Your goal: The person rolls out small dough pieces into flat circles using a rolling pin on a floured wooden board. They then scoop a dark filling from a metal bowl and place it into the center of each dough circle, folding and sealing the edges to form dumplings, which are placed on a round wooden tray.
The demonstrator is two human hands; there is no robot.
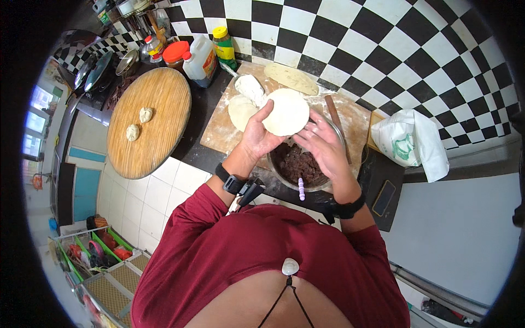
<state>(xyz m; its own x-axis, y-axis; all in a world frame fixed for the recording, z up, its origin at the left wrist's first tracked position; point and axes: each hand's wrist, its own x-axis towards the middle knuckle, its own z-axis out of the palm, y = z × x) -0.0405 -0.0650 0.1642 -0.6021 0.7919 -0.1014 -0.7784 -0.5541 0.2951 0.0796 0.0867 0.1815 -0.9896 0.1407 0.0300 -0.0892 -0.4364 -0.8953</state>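
Observation:
A round, flat dough wrapper point(287, 111) is held up over the board in my left hand point(259, 137), with the thumb lying across its top. My right hand point(325, 149) has its fingers spread at the wrapper's lower right edge; whether they grip it is unclear. Below sits a metal bowl point(283, 180) of dark, crumbly filling point(297, 162), with a purple twisted handle point(301, 189) sticking out at the near rim. More flat wrappers point(238, 114) lie left of my left hand. Behind them is a metal scoop of white flour point(249, 87). A long piece of dough point(292, 78) lies at the back.
Under these lies a floury wooden board point(217, 133), with a rolling pin point(334, 112) right of my hands. A round slatted board point(151, 160) carries two pleated buns point(145, 115). Bottles and a jar point(176, 52) line the back left. A white bag point(406, 139) and phone point(384, 198) are right.

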